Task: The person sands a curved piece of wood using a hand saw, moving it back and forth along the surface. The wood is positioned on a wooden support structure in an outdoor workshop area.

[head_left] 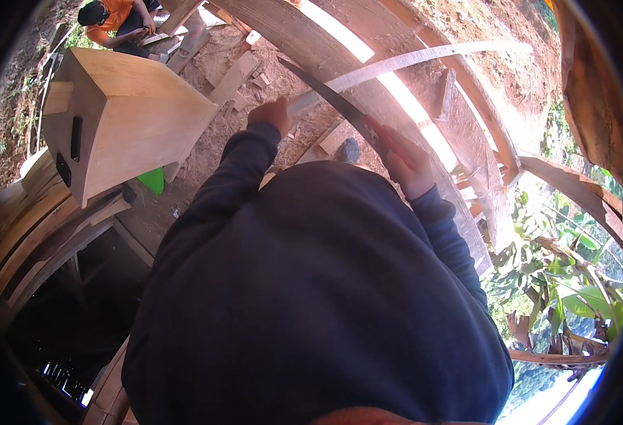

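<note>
My left hand [272, 113] grips the near end of a long pale wooden strip [425, 55] that arcs away to the upper right. My right hand [405, 164] is closed around the red handle of a long dark machete [329, 95]. The blade slants up to the left and crosses the strip just beyond my left hand. My dark blue long sleeves and torso fill the lower middle of the view and hide what lies below the hands.
A pale wooden box [123, 117] with dark slots stands at the left on stacked planks [38, 227]. A person in an orange shirt [116, 20] crouches at the top left. Wooden beams [467, 142], dirt ground with offcuts [237, 74] and green foliage [573, 283] surround me.
</note>
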The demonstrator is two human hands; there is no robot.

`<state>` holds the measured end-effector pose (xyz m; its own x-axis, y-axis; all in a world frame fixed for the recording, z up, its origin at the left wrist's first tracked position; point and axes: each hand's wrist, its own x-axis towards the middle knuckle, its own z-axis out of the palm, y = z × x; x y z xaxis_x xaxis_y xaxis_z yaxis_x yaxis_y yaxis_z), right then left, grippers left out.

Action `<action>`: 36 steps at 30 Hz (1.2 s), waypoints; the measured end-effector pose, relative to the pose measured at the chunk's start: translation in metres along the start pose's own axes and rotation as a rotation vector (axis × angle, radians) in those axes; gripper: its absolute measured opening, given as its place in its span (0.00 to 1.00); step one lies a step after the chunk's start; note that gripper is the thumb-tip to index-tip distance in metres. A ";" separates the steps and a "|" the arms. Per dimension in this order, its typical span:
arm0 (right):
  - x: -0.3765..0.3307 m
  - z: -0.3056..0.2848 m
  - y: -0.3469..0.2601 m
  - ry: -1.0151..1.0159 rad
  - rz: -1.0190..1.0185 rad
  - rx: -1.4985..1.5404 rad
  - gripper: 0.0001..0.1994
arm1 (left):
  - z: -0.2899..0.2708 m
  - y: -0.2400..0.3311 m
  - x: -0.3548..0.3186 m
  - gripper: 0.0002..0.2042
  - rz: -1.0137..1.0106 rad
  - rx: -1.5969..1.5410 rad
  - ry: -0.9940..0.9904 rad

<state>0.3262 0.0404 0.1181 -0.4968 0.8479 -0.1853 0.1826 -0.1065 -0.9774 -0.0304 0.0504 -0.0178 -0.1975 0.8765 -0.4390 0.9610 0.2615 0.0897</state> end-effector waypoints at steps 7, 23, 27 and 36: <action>-0.034 -0.002 0.018 0.040 0.114 -0.041 0.30 | 0.009 0.003 -0.007 0.20 0.023 0.031 -0.053; -0.039 -0.024 0.029 0.123 0.072 0.162 0.28 | 0.019 -0.048 0.054 0.25 0.035 -0.570 -0.775; -0.029 -0.036 0.016 0.080 -0.034 0.214 0.28 | 0.029 -0.046 0.039 0.26 0.076 -0.697 -0.809; -0.028 -0.034 0.005 0.102 0.099 0.098 0.28 | -0.013 0.023 -0.033 0.26 0.120 -0.078 -0.017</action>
<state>0.3694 0.0337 0.1223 -0.3911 0.8785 -0.2744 0.1403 -0.2377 -0.9611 -0.0042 0.0326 0.0110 -0.0781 0.8964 -0.4363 0.9596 0.1863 0.2110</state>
